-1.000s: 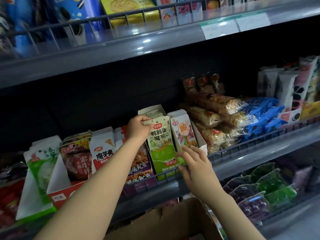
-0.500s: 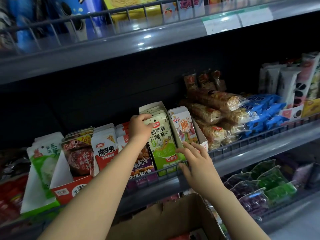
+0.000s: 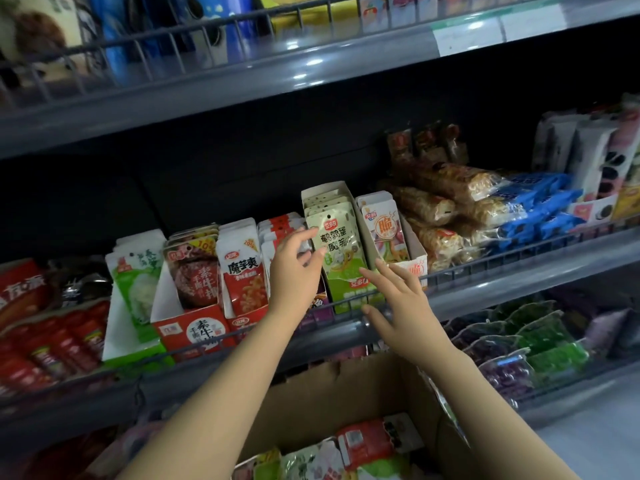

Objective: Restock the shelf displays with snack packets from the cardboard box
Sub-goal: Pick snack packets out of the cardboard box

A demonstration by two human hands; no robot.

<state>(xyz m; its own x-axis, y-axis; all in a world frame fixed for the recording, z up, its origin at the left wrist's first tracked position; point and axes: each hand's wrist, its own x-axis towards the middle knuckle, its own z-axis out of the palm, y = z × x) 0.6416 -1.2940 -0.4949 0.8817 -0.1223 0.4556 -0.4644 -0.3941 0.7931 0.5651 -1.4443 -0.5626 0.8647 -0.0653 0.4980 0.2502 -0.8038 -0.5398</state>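
— So, where are we w/ the hands?

— Both up at the mid shelf point(image 3: 519, 289). Our left hand point(image 3: 294, 268) hangs in front of the green packet point(image 3: 341, 251), fingers loosely spread, holding nothing; we can't tell if the fingertips touch the pack. Our right hand point(image 3: 401, 303) is spread wide by the wire rail point(image 3: 485, 268), thumb low near the shelf lip, also holding nothing.

— And the packet?

— Upright at the front of a white display carton point(image 3: 332, 190), more of the same stacked behind it. Carton sits between a purple pack row on its left, mostly hidden by our wrist, and an orange-print carton point(image 3: 412, 251) on its right.

— Rest of that shelf?

— Left to right: red bags point(image 3: 52, 334), a green-white carton point(image 3: 135, 282), a red carton of brown packs point(image 3: 194, 306), red-white packs point(image 3: 242, 268). Right of the orange one: clear-wrapped snack bars point(image 3: 443, 206), blue packs point(image 3: 540, 209), tall white pouches point(image 3: 588, 150).

— Box?

— Cardboard box point(image 3: 311, 403) sits low, betw. our forearms, under the shelf edge. Open top; loose packets point(image 3: 367, 441), red and green, lie inside near the frame's bottom.

— Anything else?

— Top shelf point(image 3: 242, 84) holds blue cookie packs point(image 3: 221, 26) behind wire. Lower right, green and purple bags point(image 3: 533, 348) in a wire tray.
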